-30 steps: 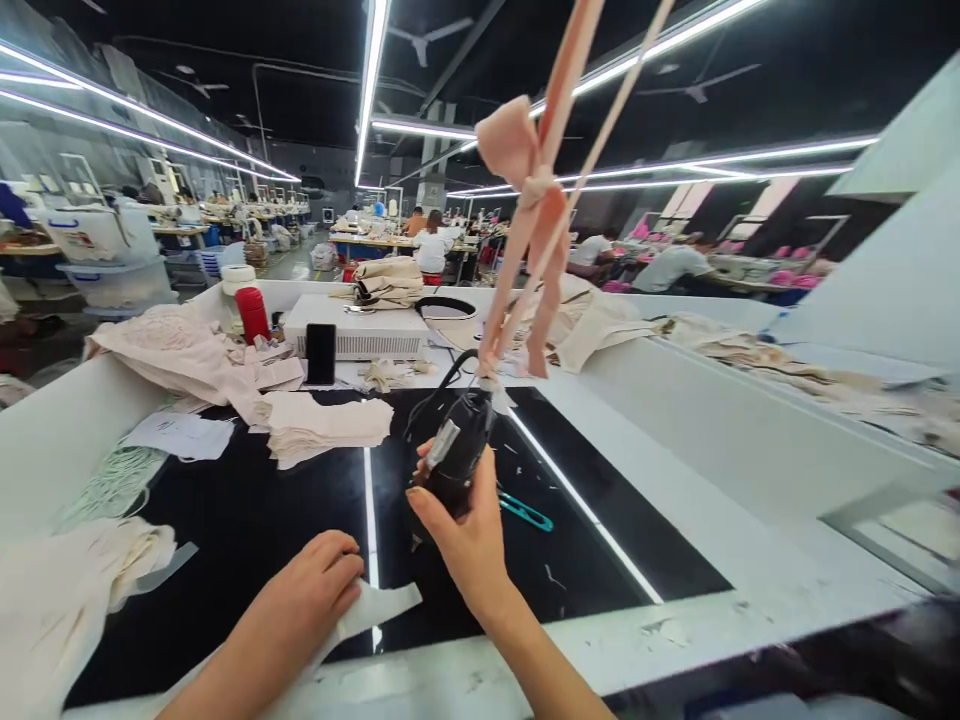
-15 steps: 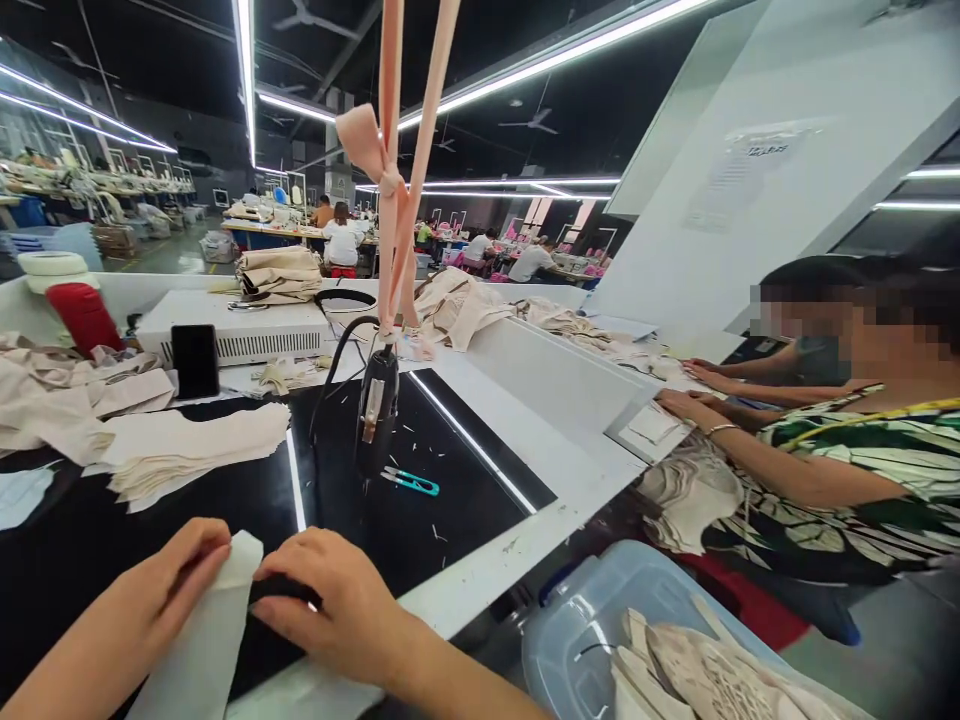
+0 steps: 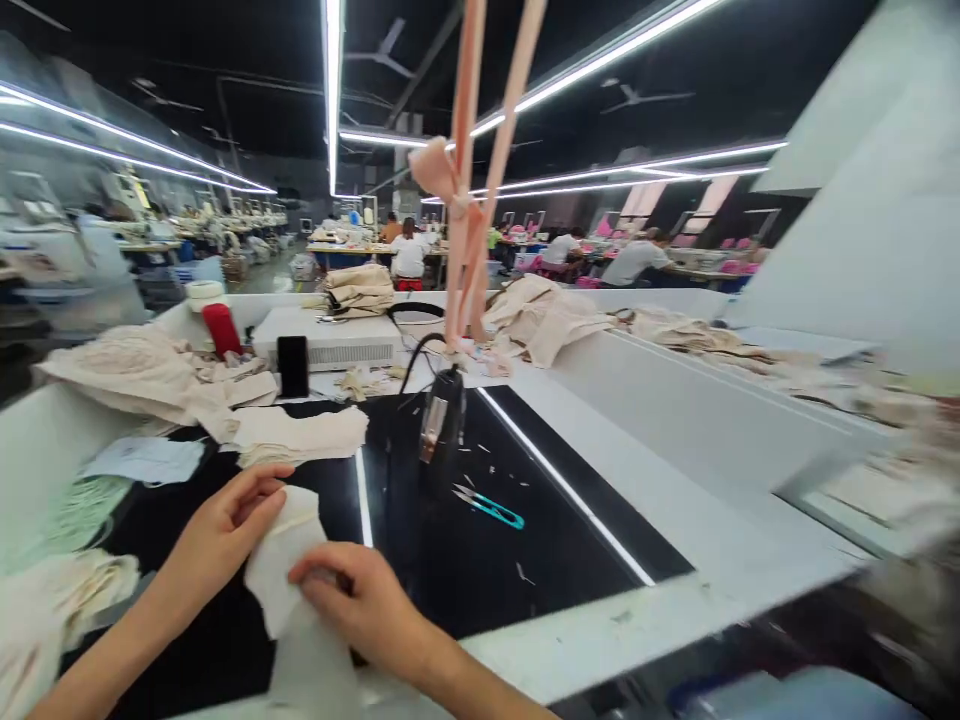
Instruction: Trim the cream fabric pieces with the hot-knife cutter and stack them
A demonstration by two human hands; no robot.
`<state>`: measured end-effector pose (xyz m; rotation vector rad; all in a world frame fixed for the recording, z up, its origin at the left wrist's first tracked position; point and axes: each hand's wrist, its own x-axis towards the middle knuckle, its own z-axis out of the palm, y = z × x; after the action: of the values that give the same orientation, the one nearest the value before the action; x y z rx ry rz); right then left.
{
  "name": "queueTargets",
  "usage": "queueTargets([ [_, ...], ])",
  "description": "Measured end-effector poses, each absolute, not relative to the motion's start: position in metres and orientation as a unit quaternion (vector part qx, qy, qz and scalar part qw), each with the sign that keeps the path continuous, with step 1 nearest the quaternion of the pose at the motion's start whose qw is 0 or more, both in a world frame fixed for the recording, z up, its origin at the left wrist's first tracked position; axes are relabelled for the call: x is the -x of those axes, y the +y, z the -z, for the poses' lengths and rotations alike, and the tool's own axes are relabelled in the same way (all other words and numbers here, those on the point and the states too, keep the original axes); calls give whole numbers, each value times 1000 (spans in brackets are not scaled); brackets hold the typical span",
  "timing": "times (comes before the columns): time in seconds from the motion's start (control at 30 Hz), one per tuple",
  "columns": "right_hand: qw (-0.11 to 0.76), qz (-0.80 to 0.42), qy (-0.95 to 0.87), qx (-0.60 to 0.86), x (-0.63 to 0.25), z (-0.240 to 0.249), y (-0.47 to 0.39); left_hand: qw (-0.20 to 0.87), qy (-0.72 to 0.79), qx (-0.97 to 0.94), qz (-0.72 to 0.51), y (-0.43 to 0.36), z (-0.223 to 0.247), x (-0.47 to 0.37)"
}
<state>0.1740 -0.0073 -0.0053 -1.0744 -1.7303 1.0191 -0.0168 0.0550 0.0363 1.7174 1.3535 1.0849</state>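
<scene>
"What is the head view showing?"

"The left hand [image 3: 232,525] is pinching a pale cloth [image 3: 277,590] by its upper end, thumb against fingers."

"And the right hand [image 3: 364,600]?"

"Its fingers are curling narrowly at the cloth's right side; whether they are gripping it, I cannot tell."

"Where is the cloth?"

"It is hanging over the near left part of the black panel [image 3: 420,570]."

"Beyond the hands?"

"A black tool [image 3: 444,408] is dangling from pink straps [image 3: 469,130]; snips [image 3: 495,509] are lying nearer, to its right."
</scene>
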Motion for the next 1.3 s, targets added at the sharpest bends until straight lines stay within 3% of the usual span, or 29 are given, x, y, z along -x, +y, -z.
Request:
queueTargets([
  [0.2, 446, -394, -681, 427, -190, 5, 38, 456, 532, -553, -452, 73, -34, 37],
  [0.63, 550, -289, -590, 515, -189, -5, 146, 265, 568, -629, -460, 163, -65, 42],
  [0.93, 493, -215, -620, 571, -209, -6, 212, 201, 603, -672, -380, 220, -42, 44],
  [1.13, 464, -174, -648, 579, -214, 4, 218, 201, 605, -700, -321, 215, -29, 42],
  [1.3, 454, -153, -676, 560, -215, 2, 202, 176, 623, -711, -274, 195, -46, 61],
])
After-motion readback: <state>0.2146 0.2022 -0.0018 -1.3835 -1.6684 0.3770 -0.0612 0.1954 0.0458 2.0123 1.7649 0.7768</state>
